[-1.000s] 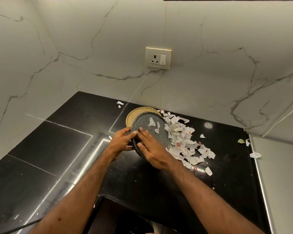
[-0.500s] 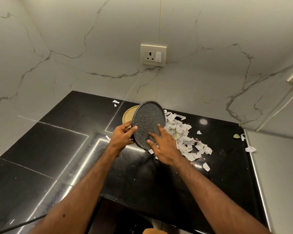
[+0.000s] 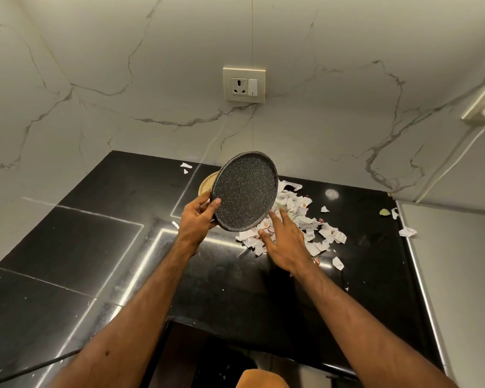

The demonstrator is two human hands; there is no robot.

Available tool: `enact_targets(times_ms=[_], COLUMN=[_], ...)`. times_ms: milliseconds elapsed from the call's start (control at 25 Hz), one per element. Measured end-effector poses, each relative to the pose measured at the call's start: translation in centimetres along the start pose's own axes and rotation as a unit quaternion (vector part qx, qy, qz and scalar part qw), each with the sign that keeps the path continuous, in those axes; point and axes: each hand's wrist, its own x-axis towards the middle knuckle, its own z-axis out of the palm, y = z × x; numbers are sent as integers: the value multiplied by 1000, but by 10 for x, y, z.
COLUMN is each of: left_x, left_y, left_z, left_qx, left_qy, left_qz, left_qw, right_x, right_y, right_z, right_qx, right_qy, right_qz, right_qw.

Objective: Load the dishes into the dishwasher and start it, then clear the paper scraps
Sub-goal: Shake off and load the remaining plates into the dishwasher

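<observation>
Holding a dark speckled plate (image 3: 244, 191) tipped up above the black counter (image 3: 95, 219), left hand (image 3: 199, 219) gripping its rim, right hand (image 3: 284, 242) loose with straight fingers (image 3: 277, 222) just beside it, over the paper scraps (image 3: 308, 222), tan plate (image 3: 206, 184) lying behind.

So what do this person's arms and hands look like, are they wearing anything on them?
Two bare arms, with no sleeves showing anywhere up to the frame edge. The left hand and right hand have no gloves, and no watch, bracelet or ring is visible. The only marking is a small dark spot on the left forearm.
</observation>
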Motion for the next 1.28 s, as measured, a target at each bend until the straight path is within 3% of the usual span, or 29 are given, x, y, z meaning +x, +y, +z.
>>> enact_targets(times_ms=[160, 280, 360, 520, 840, 1080, 1280], left_x=[-6, -12, -14, -22, -61, -148, -243], left_y=[1, 1, -2, -16, -30, -45, -74], left_z=[-1, 5, 15, 59, 188, 295, 357], left_qx=[3, -4, -7, 30, 164, 196, 214], left_qy=[10, -8, -31, -94, -296, -407, -466], left_qz=[2, -44, -92, -144, -130, -124, -111], left_qw=[1000, 999, 995, 985, 932, 884, 851], right_x=[-7, -9, -14, -49, -180, -322, -444], right_y=[4, 8, 20, 63, 160, 216, 218], right_z=[-14, -35, -44, -51, -80, -97, -90], right_qx=[168, 333, 374, 351, 294, 272, 230], right_qy=[96, 126, 147, 207, 317, 378, 435], right_qz=[45, 130, 160, 209, 311, 391, 434], right_qw=[980, 925, 902, 889, 846, 794, 754])
